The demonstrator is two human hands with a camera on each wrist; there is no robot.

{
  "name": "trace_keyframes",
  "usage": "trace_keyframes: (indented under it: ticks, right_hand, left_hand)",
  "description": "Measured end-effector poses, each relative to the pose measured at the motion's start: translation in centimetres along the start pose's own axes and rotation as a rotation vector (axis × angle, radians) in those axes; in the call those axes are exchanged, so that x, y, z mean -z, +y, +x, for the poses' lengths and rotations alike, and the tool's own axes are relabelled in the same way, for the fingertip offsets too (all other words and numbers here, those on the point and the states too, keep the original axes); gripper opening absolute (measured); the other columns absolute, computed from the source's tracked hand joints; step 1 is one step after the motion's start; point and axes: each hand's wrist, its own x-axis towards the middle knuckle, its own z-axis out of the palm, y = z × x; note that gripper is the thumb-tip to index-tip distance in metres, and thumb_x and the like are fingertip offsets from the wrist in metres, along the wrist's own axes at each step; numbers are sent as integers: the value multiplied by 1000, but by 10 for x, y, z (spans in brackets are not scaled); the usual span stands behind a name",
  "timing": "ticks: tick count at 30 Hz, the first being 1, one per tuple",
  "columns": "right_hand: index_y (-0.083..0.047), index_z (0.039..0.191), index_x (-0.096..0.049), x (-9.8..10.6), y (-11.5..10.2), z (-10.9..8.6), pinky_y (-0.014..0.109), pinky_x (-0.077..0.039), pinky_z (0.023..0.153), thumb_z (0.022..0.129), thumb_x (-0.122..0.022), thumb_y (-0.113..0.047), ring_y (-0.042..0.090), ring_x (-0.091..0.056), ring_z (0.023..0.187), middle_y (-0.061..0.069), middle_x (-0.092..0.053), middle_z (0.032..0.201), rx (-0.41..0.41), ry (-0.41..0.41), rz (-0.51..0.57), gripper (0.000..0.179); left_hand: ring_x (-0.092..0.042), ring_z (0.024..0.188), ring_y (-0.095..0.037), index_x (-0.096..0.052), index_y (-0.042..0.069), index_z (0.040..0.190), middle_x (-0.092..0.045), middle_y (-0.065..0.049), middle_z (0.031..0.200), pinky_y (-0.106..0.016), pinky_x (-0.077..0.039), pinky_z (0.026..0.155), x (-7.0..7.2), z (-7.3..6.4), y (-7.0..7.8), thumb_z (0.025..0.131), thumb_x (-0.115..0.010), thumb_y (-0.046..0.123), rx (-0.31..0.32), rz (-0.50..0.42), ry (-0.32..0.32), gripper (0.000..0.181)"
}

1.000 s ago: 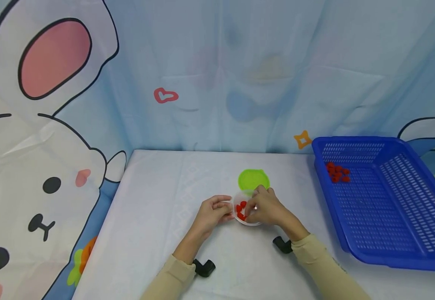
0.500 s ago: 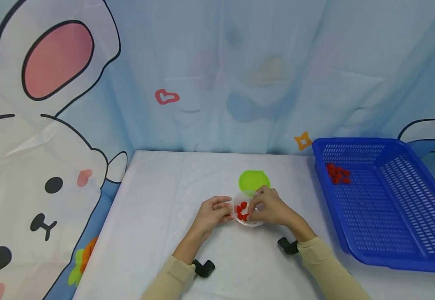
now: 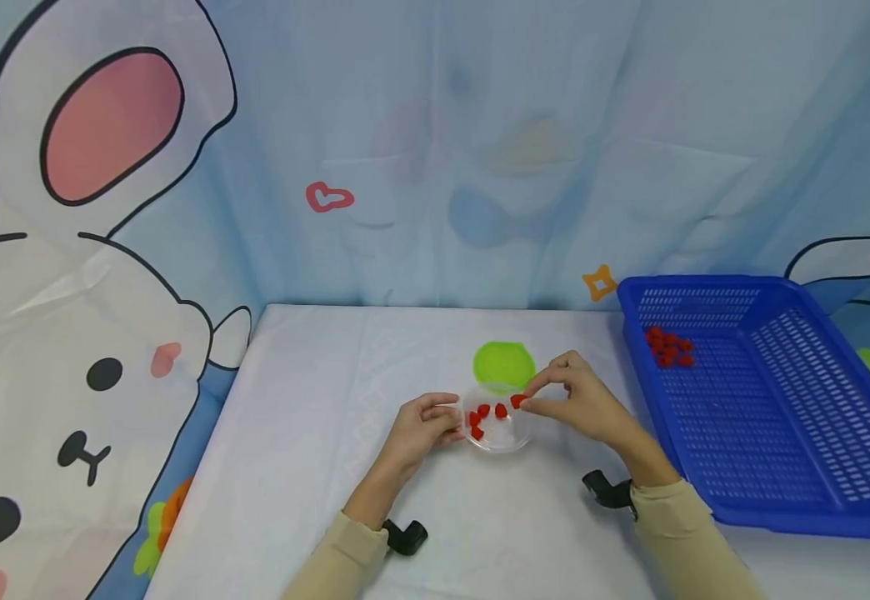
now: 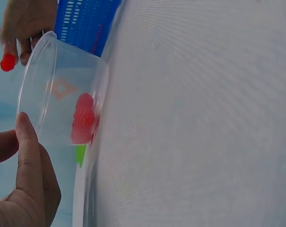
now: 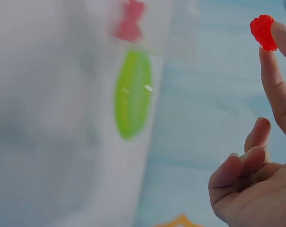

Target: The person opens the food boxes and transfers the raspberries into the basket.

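A clear round plastic tub (image 3: 506, 437) stands on the white table with several red raspberries (image 3: 501, 411) in its bottom. My left hand (image 3: 422, 429) holds the tub by its left side, fingertips at the rim in the left wrist view. Over the tub's right rim, my right hand (image 3: 573, 397) pinches one red raspberry (image 5: 263, 32) between thumb and index finger. Its other fingers are curled in toward the palm in the right wrist view. A bright green lid (image 3: 504, 363) lies just behind the tub.
On the right stands a large blue plastic basket (image 3: 780, 417) with a small heap of red raspberries (image 3: 669, 347) in its back left corner. A pale blue printed curtain (image 3: 405, 125) hangs behind the white table (image 3: 315, 375). Black camera mounts (image 3: 407, 538) sit at both wrists.
The right hand has come up out of the tub and moved right, now showing a raspberry between its fingertips. The left hand stays at the tub's side.
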Motion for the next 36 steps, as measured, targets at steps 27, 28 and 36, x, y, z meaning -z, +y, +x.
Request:
trace_keyframes:
  ticks: [27, 28, 36]
  right_hand:
    - [9, 135, -51, 194, 60, -10, 81, -21, 100, 90, -63, -63, 60, -12, 139, 37, -17, 156, -470, 150, -150, 87]
    - [10, 136, -49, 197, 70, -10, 81, -21, 100, 90, -62, -64, 61, -12, 139, 38, -16, 156, -490, 143, -144, 88]
    - [16, 140, -40, 201, 140, -10, 78, -21, 104, 93, -57, -65, 63, -12, 137, 43, -15, 152, -651, 94, -95, 95]
  left_hand:
    - [-69, 80, -18, -61, -4, 125, -65, -11, 97, -33, -61, 80, 1, 1, 1, 95, -67, 0, 8, 9, 7, 31]
    - [-69, 80, -18, -61, -4, 125, -66, -11, 97, -34, -61, 80, 1, 1, 1, 95, -67, 0, 7, 9, 5, 31]
    - [-69, 79, -18, -62, -4, 124, -66, -11, 96, -34, -61, 79, -2, 2, 2, 95, -66, -1, 5, 6, 3, 30]
